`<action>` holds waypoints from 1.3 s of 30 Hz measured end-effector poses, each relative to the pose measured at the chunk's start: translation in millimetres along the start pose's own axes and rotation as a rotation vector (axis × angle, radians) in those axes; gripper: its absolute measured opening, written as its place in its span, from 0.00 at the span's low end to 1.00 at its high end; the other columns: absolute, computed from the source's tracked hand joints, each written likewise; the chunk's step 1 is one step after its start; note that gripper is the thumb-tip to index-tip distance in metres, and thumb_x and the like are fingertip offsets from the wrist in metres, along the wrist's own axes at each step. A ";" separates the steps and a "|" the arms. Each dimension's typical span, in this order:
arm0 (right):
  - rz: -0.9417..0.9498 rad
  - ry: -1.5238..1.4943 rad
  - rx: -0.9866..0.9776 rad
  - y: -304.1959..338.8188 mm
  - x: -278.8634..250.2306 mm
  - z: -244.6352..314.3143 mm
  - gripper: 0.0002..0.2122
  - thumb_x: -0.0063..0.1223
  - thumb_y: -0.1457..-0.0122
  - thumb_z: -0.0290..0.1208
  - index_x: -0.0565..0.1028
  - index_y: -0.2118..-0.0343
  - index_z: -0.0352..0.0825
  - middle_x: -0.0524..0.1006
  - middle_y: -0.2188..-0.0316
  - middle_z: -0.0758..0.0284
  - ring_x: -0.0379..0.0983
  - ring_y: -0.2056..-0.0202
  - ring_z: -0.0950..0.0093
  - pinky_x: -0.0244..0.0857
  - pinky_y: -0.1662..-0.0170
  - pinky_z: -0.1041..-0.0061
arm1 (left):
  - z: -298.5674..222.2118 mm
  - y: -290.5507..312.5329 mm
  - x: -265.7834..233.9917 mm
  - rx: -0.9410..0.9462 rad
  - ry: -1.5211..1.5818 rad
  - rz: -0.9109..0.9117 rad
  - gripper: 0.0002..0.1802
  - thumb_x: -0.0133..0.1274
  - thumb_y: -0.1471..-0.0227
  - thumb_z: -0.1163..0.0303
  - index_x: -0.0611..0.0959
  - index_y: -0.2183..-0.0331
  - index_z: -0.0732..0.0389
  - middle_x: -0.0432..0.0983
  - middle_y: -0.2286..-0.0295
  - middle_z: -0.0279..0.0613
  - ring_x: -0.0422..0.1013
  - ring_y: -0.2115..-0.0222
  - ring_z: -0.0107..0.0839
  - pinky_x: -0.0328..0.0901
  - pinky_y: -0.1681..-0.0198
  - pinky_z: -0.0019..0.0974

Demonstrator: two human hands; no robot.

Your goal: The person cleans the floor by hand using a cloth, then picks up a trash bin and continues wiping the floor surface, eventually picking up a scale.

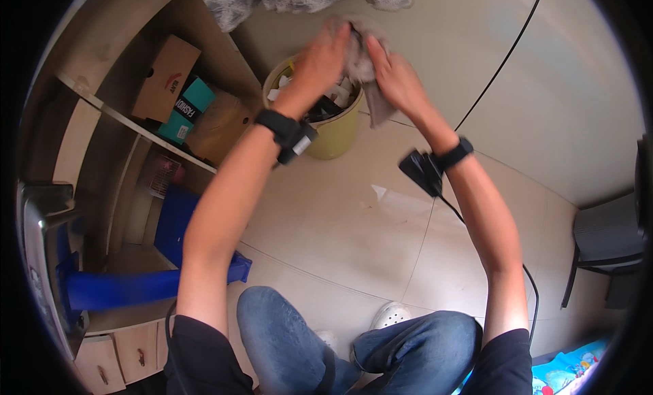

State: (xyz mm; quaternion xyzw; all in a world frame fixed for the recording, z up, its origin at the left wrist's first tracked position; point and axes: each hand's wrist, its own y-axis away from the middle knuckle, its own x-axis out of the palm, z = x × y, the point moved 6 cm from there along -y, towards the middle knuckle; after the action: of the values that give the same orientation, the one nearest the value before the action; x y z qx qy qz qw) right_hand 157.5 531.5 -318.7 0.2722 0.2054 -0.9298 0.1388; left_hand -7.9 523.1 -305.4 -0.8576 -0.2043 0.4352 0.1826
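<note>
Both my arms stretch forward to a crumpled grey-brown cloth (360,58), held up above the right rim of a yellow-green waste bin (333,138). My left hand (320,65) grips the cloth's left side, its fingers bent around the fabric. On the other side my right hand (396,78) pinches the cloth, thumb and fingers closed on it. One corner hangs down below the hands. Inside the bin lie white scraps and something black, partly covered by my left hand and wrist.
On the left, a wooden shelf unit (143,133) holds a brown box (165,78) and a teal box (187,109). A blue bar-like object (129,291) juts out beside it. A white scrap (398,199) lies on the tiled floor. At the right stands a grey chair (605,235).
</note>
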 end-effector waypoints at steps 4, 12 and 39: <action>-0.069 -0.108 0.005 -42.8 11.8 11.6 0.39 0.22 0.36 0.59 0.75 0.62 0.19 0.73 0.65 0.35 0.68 0.54 0.41 0.61 0.49 0.57 | -5.3 -28.8 -46.1 0.069 -0.373 0.041 0.39 0.33 0.39 0.41 0.80 0.74 0.69 0.76 0.72 0.62 0.72 0.69 0.60 0.67 0.65 0.52; -0.040 -0.160 0.094 -38.5 51.7 15.5 0.39 0.19 0.35 0.58 0.75 0.59 0.21 0.72 0.60 0.36 0.66 0.50 0.42 0.58 0.46 0.56 | -15.9 -60.3 -96.9 0.271 -0.869 -0.049 0.33 0.38 0.41 0.42 0.81 0.67 0.65 0.78 0.70 0.57 0.73 0.67 0.59 0.68 0.66 0.56; -0.046 -0.531 -0.062 -49.3 81.2 7.4 0.24 0.44 0.40 0.45 0.68 0.50 0.26 0.72 0.55 0.41 0.65 0.50 0.45 0.58 0.47 0.57 | -33.5 -25.2 -123.6 -0.015 0.508 -0.383 0.29 0.42 0.37 0.52 0.75 0.51 0.70 0.74 0.56 0.48 0.69 0.56 0.33 0.61 0.50 0.35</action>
State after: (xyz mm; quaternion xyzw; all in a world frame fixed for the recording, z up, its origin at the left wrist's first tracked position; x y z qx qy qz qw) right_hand 69.9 559.5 -343.6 0.0097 0.1965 -0.9647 0.1749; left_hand -51.6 477.0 -191.5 -0.8861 -0.3134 0.1634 0.3000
